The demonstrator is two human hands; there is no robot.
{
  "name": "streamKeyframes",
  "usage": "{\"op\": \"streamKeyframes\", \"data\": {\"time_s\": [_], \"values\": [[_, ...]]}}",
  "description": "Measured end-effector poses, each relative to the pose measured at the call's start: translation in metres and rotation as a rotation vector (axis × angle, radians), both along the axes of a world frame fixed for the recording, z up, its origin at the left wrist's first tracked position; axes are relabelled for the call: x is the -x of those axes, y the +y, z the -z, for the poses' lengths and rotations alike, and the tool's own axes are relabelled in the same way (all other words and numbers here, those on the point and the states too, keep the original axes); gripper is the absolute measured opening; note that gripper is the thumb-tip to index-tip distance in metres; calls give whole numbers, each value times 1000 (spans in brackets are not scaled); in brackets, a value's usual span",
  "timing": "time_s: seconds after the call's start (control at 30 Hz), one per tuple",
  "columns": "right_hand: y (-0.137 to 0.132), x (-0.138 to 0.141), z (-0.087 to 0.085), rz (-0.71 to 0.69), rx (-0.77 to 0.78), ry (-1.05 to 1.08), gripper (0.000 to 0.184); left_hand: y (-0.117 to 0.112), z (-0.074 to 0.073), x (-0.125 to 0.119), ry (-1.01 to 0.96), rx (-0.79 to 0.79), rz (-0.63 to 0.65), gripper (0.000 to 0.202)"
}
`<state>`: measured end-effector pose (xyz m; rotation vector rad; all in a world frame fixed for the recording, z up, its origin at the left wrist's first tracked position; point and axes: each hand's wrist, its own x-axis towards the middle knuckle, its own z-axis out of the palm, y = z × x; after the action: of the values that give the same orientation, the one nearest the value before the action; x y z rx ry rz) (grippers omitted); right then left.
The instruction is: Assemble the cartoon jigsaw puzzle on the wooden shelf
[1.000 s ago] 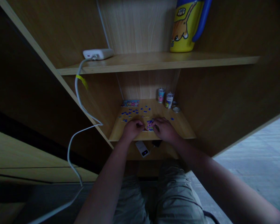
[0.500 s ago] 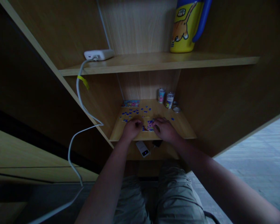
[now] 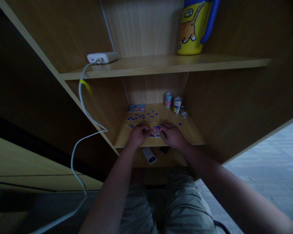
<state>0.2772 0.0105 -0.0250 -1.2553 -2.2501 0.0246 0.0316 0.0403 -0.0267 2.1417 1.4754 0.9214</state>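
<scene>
A partly joined jigsaw puzzle [image 3: 157, 130], pink and blue, lies near the front of the lower shelf between my hands. My left hand [image 3: 138, 134] is at its left side, thumb and fingers pinched together at the puzzle's edge. Whatever is between those fingertips is too small to make out. My right hand [image 3: 171, 133] has its fingers curled down onto the puzzle's right side and covers part of it. Loose blue jigsaw pieces [image 3: 140, 116] are scattered behind and left of my left hand. One single piece [image 3: 180, 124] lies right of my right hand.
A picture card [image 3: 136, 108] is at the back left. Two small printed cans [image 3: 168, 100] stand at the back right beside round lids [image 3: 184, 114]. Above, the upper shelf [image 3: 146, 68] holds a yellow mug [image 3: 191, 31] and a white charger [image 3: 103, 57] with a hanging cable [image 3: 73, 156]. A power bank [image 3: 148, 155] lies below.
My left fingertips have moved slightly right, up to the puzzle's left edge. My right hand stays at the puzzle's right side. The view has shifted very slightly.
</scene>
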Motion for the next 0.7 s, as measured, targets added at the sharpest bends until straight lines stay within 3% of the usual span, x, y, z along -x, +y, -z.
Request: {"op": "streamKeyframes", "data": {"time_s": [0.33, 0.43, 0.5, 0.63, 0.7], "values": [[-2, 0, -2, -9, 3, 2, 13, 0, -1, 0, -10, 23, 1, 12], [-2, 0, -2, -4, 4, 11, 14, -1, -2, 2, -94, -5, -45, 15], [-1, 0, -1, -9, 9, 25, 13, 0, -1, 9, -231, -57, -150, 17], [0, -1, 4, -17, 0, 45, 13, 11, 8, 31, -605, -80, -539, 25], [0, -1, 5, -12, -11, 51, 14, 15, 13, 39, -593, -39, -562, 33]]}}
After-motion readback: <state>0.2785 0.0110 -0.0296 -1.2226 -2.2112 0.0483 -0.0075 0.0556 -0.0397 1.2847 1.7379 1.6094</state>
